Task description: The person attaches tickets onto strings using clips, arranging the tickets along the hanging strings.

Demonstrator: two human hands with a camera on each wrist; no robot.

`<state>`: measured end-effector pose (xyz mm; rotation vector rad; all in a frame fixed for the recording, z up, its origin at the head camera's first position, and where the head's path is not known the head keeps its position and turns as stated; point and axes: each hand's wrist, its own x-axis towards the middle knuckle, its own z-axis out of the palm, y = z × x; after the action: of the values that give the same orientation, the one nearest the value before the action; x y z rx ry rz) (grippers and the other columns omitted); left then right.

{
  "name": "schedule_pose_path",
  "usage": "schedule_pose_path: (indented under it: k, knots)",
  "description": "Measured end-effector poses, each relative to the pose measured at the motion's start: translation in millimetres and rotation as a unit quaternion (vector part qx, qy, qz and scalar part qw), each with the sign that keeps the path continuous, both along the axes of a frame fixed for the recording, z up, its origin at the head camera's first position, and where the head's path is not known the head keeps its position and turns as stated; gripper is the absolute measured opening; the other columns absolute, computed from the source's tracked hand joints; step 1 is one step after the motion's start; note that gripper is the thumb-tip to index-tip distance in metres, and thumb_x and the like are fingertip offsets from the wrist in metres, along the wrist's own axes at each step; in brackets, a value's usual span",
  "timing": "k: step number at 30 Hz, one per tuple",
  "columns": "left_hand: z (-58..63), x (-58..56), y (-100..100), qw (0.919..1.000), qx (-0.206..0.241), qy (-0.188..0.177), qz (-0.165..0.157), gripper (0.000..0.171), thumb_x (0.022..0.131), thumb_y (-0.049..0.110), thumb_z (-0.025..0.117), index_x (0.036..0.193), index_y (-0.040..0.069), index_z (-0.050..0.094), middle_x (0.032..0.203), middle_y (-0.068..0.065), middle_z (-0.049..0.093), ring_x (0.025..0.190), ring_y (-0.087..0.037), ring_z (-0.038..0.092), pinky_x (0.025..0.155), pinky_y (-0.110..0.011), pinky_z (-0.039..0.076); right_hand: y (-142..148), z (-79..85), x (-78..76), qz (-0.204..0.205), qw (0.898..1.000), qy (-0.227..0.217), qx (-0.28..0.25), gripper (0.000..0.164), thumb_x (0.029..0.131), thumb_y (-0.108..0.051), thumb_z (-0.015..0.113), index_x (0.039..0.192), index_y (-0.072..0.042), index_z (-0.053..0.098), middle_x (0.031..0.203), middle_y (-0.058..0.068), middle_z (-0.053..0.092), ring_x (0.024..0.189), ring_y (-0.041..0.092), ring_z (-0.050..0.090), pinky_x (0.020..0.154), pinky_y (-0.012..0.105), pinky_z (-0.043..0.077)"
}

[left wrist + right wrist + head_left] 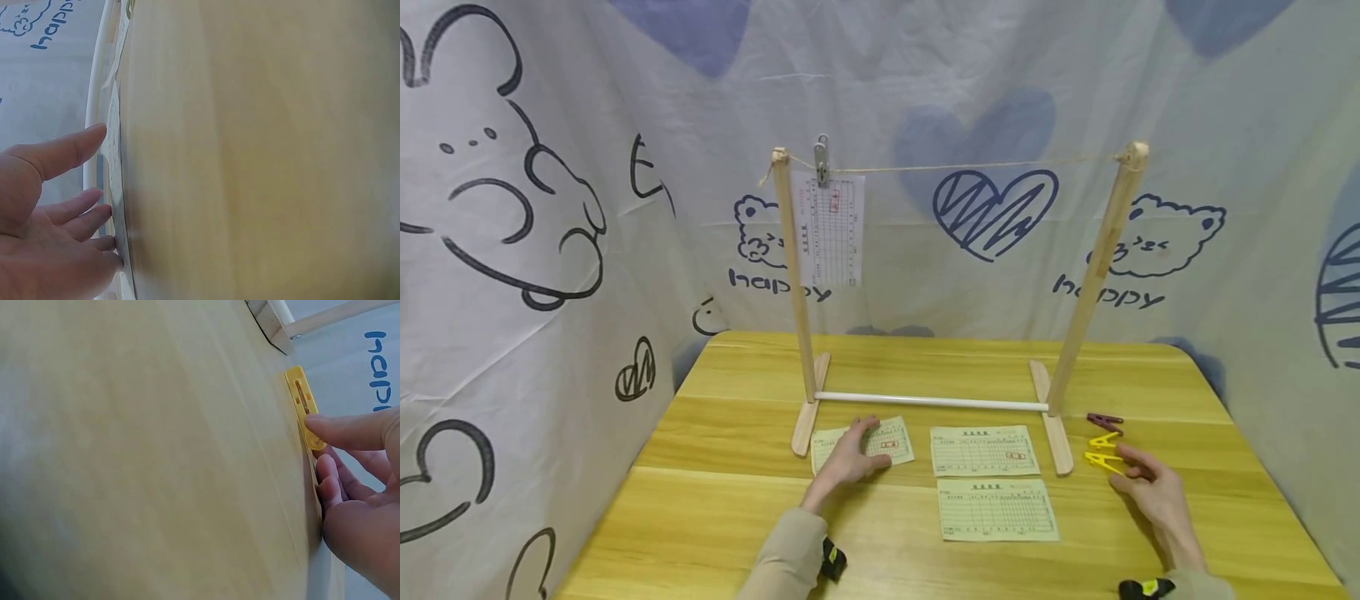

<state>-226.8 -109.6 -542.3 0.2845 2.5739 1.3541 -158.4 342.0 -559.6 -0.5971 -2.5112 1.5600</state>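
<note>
My left hand (847, 457) lies over a pale green printed slip (897, 435), which it partly covers. In the left wrist view the fingers (87, 219) touch the slip's surface and the thumb stands apart. My right hand (1153, 492) pinches the end of a yellow clothespin (1102, 462) on the table, thumb on one side and fingers on the other. The right wrist view shows the thumb against this clothespin (304, 406). Just behind it lie a second yellow clothespin (1102, 442) and a dark purple one (1105, 422).
A wooden frame (1086, 292) with a string (955, 167) across its top stands on the table. A metal clip (822, 160) holds a printed sheet (831, 242) on the string's left. Two slips, an upper (983, 451) and a lower (997, 510), lie between the hands.
</note>
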Motion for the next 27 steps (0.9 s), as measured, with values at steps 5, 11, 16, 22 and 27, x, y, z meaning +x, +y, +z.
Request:
schedule_pose_path:
  k: [5, 11, 16, 22, 27]
  knots:
    - [0.4, -0.5, 0.5, 1.0, -0.003, -0.004, 0.002, 0.068, 0.088, 0.011, 0.077, 0.145, -0.003, 0.043, 0.16, -0.037, 0.023, 0.149, -0.056, 0.02, 0.121, -0.07, 0.019, -1.0, -1.4, -2.6, 0.0, 0.999, 0.002, 0.041, 0.051, 0.081, 0.008, 0.073, 0.13, 0.011, 0.059, 0.081, -0.009, 0.057, 0.074, -0.003, 0.045, 0.061, 0.013, 0.042]
    - [0.7, -0.1, 1.2, 1.0, -0.004, 0.001, -0.001, 0.068, 0.087, 0.008, 0.077, 0.145, -0.004, 0.043, 0.159, -0.036, 0.025, 0.149, -0.056, 0.02, 0.121, -0.07, 0.019, -1.1, 0.1, -2.8, 0.012, 0.998, -0.009, 0.066, 0.049, 0.082, 0.007, 0.072, 0.129, 0.011, 0.06, 0.084, -0.001, 0.058, 0.073, -0.001, 0.044, 0.061, 0.015, 0.04]
    - [1.8, 0.7, 1.1, 1.0, -0.002, 0.001, -0.002, 0.068, 0.087, 0.008, 0.077, 0.145, -0.004, 0.043, 0.159, -0.036, 0.026, 0.149, -0.056, 0.019, 0.121, -0.069, 0.019, -0.6, 1.8, -2.0, 0.025, 0.996, -0.012, 0.087, 0.046, 0.083, 0.005, 0.072, 0.127, 0.011, 0.061, 0.083, 0.003, 0.057, 0.071, 0.0, 0.043, 0.061, 0.016, 0.039]
    - [2.7, 0.8, 0.4, 1.0, -0.001, 0.005, -0.003, 0.068, 0.087, 0.007, 0.077, 0.145, -0.005, 0.043, 0.159, -0.035, 0.027, 0.149, -0.055, 0.019, 0.122, -0.068, 0.018, -0.8, 3.1, -2.3, 0.041, 0.992, 0.0, 0.122, 0.041, 0.083, 0.002, 0.076, 0.122, 0.012, 0.065, 0.086, 0.009, 0.062, 0.07, 0.0, 0.044, 0.061, 0.017, 0.039]
    - [3.0, 2.0, 0.7, 1.0, -0.001, 0.006, -0.002, 0.068, 0.086, 0.006, 0.078, 0.144, -0.005, 0.044, 0.158, -0.035, 0.028, 0.149, -0.055, 0.019, 0.122, -0.069, 0.018, -0.7, 2.9, -2.8, 0.048, 0.989, 0.006, 0.141, 0.04, 0.083, -0.002, 0.078, 0.12, 0.011, 0.066, 0.091, 0.015, 0.066, 0.07, -0.001, 0.044, 0.062, 0.017, 0.039]
